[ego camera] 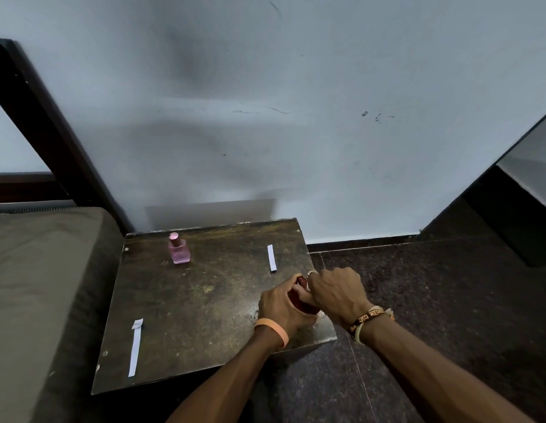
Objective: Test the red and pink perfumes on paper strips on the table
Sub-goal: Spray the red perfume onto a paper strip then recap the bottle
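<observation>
Your left hand [281, 303] and right hand [336, 293] both grip the red bottle [297, 299] at the table's [189, 315] 4 o'clock, pink bottle [179, 250] at 11.

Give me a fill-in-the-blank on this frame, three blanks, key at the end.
1. The left hand and right hand both grip the ____ perfume.
2. The pink perfume stands ____ at the table's far left.
3. ____ paper strips lie flat on the table.
Missing words: red; upright; two.
</observation>
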`<state>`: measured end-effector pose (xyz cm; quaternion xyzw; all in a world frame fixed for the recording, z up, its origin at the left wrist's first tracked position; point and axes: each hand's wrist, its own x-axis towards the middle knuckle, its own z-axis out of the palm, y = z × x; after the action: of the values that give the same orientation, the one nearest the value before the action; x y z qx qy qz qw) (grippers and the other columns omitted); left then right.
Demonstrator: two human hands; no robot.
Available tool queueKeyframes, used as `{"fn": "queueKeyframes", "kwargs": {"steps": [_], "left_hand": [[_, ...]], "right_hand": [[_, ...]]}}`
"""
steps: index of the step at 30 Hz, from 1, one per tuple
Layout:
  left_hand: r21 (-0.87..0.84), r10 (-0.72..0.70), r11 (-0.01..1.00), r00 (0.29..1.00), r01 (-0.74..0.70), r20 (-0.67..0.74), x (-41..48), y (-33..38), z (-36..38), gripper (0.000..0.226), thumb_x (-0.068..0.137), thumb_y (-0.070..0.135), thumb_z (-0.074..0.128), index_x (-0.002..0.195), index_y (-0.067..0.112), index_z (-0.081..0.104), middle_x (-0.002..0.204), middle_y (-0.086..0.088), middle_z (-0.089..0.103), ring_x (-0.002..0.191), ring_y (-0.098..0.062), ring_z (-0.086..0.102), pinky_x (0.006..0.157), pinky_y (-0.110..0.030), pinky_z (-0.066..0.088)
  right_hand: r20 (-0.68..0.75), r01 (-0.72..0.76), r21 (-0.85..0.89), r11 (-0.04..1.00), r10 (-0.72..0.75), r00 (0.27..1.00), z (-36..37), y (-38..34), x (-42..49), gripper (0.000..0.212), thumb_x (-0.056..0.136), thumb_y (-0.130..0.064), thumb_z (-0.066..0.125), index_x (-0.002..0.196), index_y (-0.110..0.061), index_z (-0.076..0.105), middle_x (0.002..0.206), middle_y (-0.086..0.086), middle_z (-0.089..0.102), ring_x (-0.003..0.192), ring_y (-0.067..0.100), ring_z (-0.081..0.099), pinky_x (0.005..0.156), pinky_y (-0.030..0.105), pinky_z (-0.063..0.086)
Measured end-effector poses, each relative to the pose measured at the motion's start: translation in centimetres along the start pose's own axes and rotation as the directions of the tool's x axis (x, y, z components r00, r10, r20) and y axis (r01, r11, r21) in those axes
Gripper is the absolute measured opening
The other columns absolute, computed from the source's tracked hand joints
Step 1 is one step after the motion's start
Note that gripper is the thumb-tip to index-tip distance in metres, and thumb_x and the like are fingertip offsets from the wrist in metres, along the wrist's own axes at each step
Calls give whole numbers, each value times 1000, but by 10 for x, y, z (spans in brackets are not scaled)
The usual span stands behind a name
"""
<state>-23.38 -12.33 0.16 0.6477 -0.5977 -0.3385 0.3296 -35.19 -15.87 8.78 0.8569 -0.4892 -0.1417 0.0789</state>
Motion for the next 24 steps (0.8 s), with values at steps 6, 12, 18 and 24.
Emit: {"fn": "queueKeyframes", "kwargs": {"steps": [6, 12, 18, 24], "left_hand": [[8, -17, 1000, 1000, 17, 3, -1, -1, -1, 70, 54, 54, 74, 119, 37, 55, 103, 12, 71, 94, -8, 66, 87, -22, 51], [-22, -7, 1000, 1000, 6, -11, -1, 1, 0, 67, 54, 54, 76, 116, 36, 57, 104, 11, 71, 96, -8, 65, 90, -28, 52], [-22, -5, 1000, 1000, 4, -26, -3, 0, -2, 64, 52, 54, 75, 112, 35, 58, 99, 13, 71, 92, -7, 66, 86, -26, 53], [-15, -5, 1000, 1000, 5, -10, -2, 1, -1, 68, 53, 52, 78, 115, 36, 57, 102, 11, 71, 94, -7, 65, 88, -23, 51]], "right_hand": [[21, -19, 101, 995, 17, 1000, -10, -7, -1, 49, 101, -57, 27, 99, -17, 55, 83, 2, 62, 71, 23, 62, 58, 32, 37], [-8, -28, 9, 1000, 28, 1000, -6, -7, 2, 47, 103, -52, 23, 82, -20, 51, 67, -2, 55, 61, 20, 55, 55, 29, 37], [-4, -47, 51, 998, 47, 999, -9, -9, -1, 50, 102, -56, 22, 87, -19, 52, 71, -1, 54, 57, 19, 50, 49, 29, 33], [44, -41, -2, 999, 41, 998, -12, -9, 3, 47, 103, -50, 23, 87, -19, 54, 69, -2, 54, 67, 23, 60, 57, 31, 41]]}}
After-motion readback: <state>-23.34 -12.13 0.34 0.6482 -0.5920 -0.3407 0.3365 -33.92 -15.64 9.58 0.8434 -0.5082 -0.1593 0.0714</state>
